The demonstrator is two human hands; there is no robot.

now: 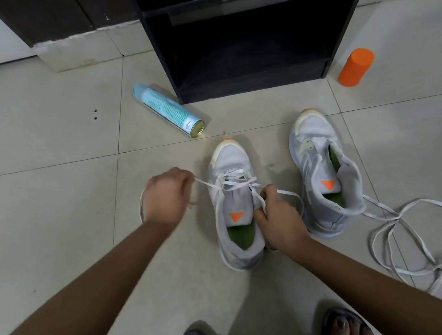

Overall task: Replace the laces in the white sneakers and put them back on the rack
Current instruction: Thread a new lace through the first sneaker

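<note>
Presently, head view: laced white sneaker (236, 212) on the tiled floor (43, 139) before the black shoe rack (248, 38), its lace (233, 182) crossing the lower eyelets only; left hand (166, 195) gripping one lace end drawn out sideways, right hand (278, 220) pinching the other strand at the collar. Unlaced white sneaker (323, 171) just beside it, a loose lace (423, 240) trailing from its heel; a spray can (168, 109) and an orange bottle (355, 67) flank the rack. Handling note: probably best to even both ends, keep the lace flat and untwisted, then thread the next eyelet pair.
</note>
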